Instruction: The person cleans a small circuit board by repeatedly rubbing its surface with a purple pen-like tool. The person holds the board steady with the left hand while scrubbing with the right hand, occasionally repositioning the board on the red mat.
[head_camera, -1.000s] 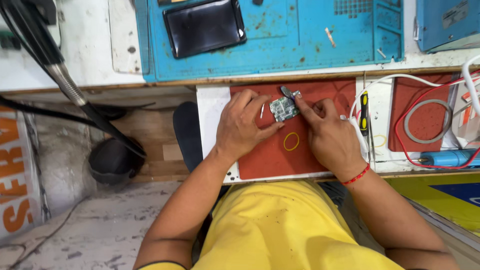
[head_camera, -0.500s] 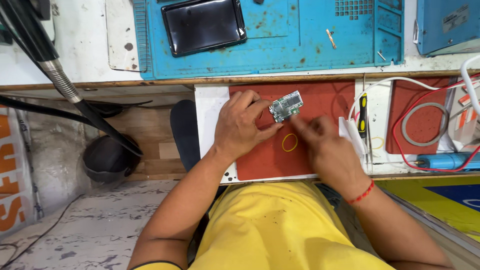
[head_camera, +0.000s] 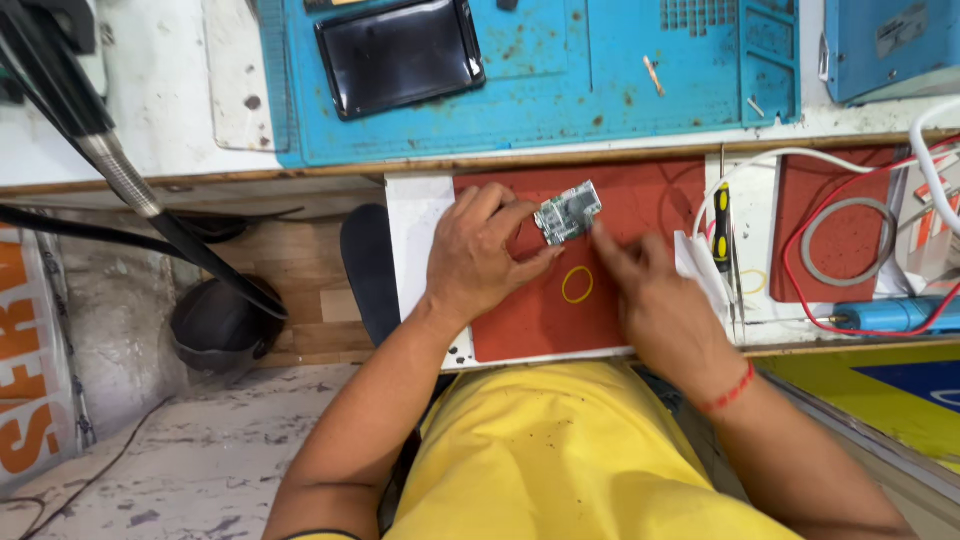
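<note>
A small green circuit board (head_camera: 567, 214) lies tilted on a red mat (head_camera: 540, 310). My left hand (head_camera: 483, 255) grips the board's left edge between fingers and thumb. My right hand (head_camera: 655, 300) is just right of the board, blurred, with its index finger stretched toward the board's lower right corner; I cannot tell if it touches. A yellow rubber band (head_camera: 577, 285) lies on the mat between both hands.
A blue work mat (head_camera: 560, 90) with a black phone-like slab (head_camera: 398, 55) lies at the back. A yellow-black screwdriver (head_camera: 722, 228), white and red cables (head_camera: 800, 250), a second red mat (head_camera: 850, 190) and a blue tool (head_camera: 895, 316) sit to the right. A black hose (head_camera: 110, 160) hangs left.
A dark part near the board's top, seen a second ago, is gone from view. My right hand drew back from the board's top edge to its lower right. The board turned slightly.
</note>
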